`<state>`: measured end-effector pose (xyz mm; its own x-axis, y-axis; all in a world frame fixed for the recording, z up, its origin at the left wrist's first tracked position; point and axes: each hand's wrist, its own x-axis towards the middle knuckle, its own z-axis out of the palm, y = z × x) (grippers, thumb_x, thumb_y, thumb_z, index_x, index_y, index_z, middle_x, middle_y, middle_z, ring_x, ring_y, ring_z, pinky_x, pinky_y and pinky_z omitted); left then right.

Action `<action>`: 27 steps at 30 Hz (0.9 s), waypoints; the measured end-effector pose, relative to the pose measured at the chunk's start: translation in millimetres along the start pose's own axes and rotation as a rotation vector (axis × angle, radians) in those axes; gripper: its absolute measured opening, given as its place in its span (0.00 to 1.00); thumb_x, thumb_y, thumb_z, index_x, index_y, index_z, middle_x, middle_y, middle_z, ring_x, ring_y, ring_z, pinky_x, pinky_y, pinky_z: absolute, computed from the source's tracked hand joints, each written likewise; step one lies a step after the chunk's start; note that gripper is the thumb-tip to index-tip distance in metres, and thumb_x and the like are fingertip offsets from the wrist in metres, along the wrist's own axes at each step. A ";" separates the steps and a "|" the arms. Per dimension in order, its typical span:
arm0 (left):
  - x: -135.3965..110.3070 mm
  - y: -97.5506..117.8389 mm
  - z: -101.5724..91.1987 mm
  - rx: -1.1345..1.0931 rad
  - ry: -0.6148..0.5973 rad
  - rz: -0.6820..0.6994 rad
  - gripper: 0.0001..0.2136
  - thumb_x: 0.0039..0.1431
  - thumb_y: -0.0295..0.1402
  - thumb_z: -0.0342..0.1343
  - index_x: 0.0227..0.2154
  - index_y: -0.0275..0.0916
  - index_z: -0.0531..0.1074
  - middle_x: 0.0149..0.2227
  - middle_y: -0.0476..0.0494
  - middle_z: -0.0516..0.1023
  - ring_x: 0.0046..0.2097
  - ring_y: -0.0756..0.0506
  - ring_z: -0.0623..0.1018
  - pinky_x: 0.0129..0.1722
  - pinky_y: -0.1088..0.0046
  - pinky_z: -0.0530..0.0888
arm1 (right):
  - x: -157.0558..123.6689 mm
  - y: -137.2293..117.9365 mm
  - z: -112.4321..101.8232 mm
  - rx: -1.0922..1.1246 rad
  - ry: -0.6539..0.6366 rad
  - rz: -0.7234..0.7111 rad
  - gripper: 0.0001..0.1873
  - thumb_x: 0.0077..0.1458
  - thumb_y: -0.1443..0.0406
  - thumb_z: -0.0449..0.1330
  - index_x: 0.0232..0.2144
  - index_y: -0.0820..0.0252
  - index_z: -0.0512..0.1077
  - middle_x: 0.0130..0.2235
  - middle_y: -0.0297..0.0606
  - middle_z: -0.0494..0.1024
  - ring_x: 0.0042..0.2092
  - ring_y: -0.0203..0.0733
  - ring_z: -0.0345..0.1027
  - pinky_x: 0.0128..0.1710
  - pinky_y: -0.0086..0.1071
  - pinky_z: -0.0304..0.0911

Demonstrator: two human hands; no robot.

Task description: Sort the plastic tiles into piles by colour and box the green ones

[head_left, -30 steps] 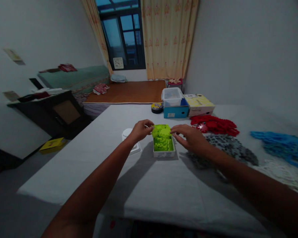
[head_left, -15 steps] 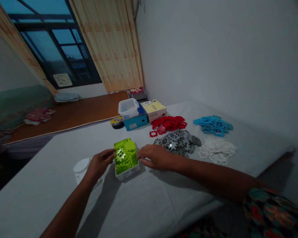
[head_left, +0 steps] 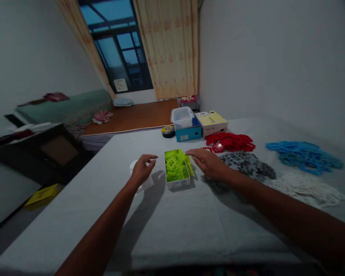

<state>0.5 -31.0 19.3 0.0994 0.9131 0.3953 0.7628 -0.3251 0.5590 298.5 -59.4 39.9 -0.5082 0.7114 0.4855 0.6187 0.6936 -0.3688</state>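
Observation:
A small white box (head_left: 176, 184) heaped with bright green plastic pieces (head_left: 176, 168) stands on the grey-covered table (head_left: 172, 226). My left hand (head_left: 142, 169) hovers a little to the left of the box, fingers loosely curled and apart, holding nothing, above a white lid (head_left: 133, 166). My right hand (head_left: 207, 162) reaches to the box's right rim, fingers stretched out, fingertips touching the green pieces that spill over that side.
Piles of flat pieces lie to the right: red (head_left: 230, 141), grey (head_left: 247, 164), blue (head_left: 303, 154), white (head_left: 306, 187). At the table's far edge stand a clear tub (head_left: 182, 116) on a blue box (head_left: 189, 133), a yellow box (head_left: 211, 121) and a tape roll (head_left: 168, 131). A dark cabinet (head_left: 50, 151) stands left.
My left hand has come off the box and drawn back to the left. My right hand stays at the box's right side. The view has swung back toward the left.

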 end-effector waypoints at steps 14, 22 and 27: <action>-38.9 -41.0 -37.4 -0.084 -0.029 -0.118 0.13 0.53 0.38 0.53 0.37 0.40 0.78 0.40 0.42 0.77 0.42 0.43 0.77 0.39 0.66 0.78 | 40.7 55.8 10.1 -0.184 -0.744 0.245 0.47 0.39 0.56 0.70 0.62 0.56 0.61 0.63 0.46 0.62 0.61 0.53 0.58 0.58 0.39 0.55; -35.8 -20.2 -19.0 -0.137 -0.105 -0.010 0.13 0.56 0.38 0.51 0.38 0.40 0.77 0.40 0.42 0.76 0.42 0.44 0.76 0.39 0.68 0.78 | 55.7 69.8 14.8 -0.337 -0.700 0.275 0.31 0.39 0.56 0.70 0.48 0.55 0.75 0.49 0.43 0.77 0.49 0.52 0.70 0.47 0.36 0.63; -35.7 -15.7 -20.8 -0.089 -0.146 0.028 0.13 0.57 0.37 0.50 0.38 0.40 0.77 0.41 0.41 0.75 0.43 0.45 0.76 0.40 0.67 0.77 | 88.5 63.8 -1.8 -0.263 -0.366 0.258 0.24 0.51 0.53 0.62 0.46 0.60 0.75 0.46 0.43 0.78 0.45 0.46 0.72 0.41 0.31 0.63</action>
<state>-28.3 -63.6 11.6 0.2162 0.9273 0.3055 0.6997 -0.3654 0.6140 294.1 47.7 60.8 -0.4660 0.8813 0.0790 0.8575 0.4718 -0.2051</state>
